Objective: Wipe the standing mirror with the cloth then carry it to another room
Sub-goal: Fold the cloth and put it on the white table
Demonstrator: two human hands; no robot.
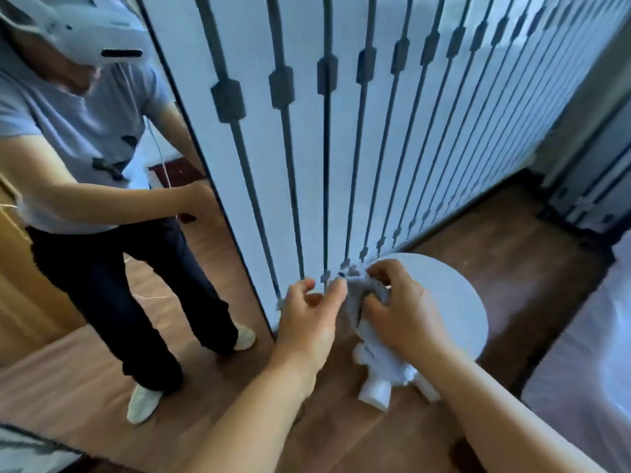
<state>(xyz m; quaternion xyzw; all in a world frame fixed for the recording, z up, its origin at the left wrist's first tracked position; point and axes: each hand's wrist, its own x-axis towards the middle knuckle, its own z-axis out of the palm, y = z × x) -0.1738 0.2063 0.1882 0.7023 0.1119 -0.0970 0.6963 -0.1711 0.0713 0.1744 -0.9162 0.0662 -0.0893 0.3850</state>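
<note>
Grey cloth is bunched in the right hand, left hand pinching its edge w/ fingertips. Standing mirror is just left, propped on the floor. Imo unbunch it first, then wipe flat, top to bottom.
</note>
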